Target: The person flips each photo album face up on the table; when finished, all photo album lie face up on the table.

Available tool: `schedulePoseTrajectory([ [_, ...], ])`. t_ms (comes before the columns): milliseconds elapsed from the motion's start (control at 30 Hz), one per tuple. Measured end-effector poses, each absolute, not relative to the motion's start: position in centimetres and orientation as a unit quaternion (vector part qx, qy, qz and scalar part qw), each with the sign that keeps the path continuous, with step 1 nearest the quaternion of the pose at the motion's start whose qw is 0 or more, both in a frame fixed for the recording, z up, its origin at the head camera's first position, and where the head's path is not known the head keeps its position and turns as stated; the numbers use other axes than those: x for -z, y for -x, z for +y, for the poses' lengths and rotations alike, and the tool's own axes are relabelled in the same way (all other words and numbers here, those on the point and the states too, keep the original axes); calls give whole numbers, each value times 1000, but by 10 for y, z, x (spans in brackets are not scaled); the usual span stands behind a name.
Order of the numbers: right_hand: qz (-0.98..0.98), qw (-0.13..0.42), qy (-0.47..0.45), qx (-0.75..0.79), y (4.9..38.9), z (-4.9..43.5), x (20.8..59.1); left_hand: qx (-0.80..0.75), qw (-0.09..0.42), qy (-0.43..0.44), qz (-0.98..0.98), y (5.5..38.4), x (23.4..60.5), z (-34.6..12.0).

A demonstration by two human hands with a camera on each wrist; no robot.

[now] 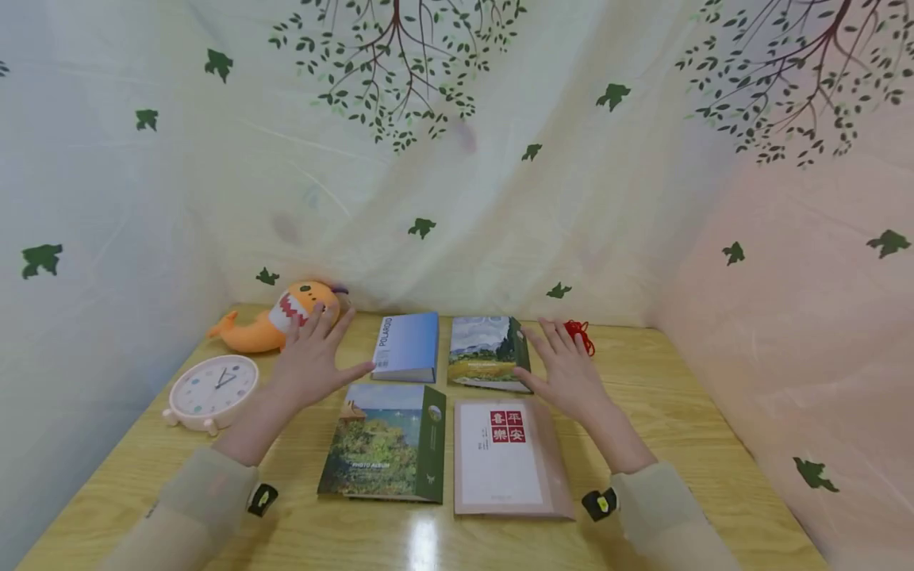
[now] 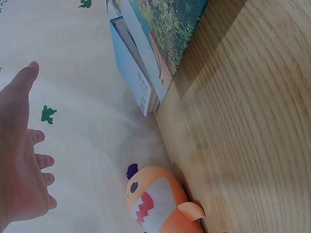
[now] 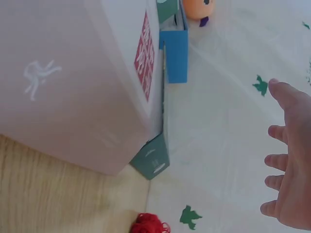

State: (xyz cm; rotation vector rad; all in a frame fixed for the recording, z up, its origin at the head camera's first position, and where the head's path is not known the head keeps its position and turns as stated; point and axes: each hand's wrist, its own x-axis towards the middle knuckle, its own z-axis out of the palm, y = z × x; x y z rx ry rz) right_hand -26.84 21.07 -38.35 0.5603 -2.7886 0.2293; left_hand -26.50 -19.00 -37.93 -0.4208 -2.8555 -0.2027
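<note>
Wood-grain counter, leaf-print cloth behind; four albums in two rows; left grip near orange plush, right grip near red cord, both released, raised.

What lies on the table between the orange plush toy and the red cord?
In the head view, the blue POLAROID book and the painted-field photo album lie there.

Four albums, two near and two far; one counter; one clock; one orange plush toy; one red cord bundle; two black wrist devices; two printed trees. One left hand and one right hand, each with four fingers and one thumb.
</note>
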Motion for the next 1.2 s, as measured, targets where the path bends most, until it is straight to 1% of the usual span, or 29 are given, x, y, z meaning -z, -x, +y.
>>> schedulePoseTrajectory([
  [233,-960,151,-225,-69,262,192,373,56,118,177,-975,269,380,-186],
  [400,-954,139,-259,-50,256,175,368,60,114,201,-971,272,384,-184],
  [567,-936,152,-313,-49,248,158,374,61,109,228,-966,272,395,-186],
  [733,-919,159,-357,-54,237,142,389,77,124,267,-952,273,410,-187],
  [867,-916,126,-378,-44,226,129,402,98,121,287,-945,276,420,-188],
  [1000,-915,80,-388,-72,217,118,414,122,113,307,-937,277,429,-188],
  [1200,-910,37,-400,-105,210,108,436,176,101,331,-922,284,446,-187],
])
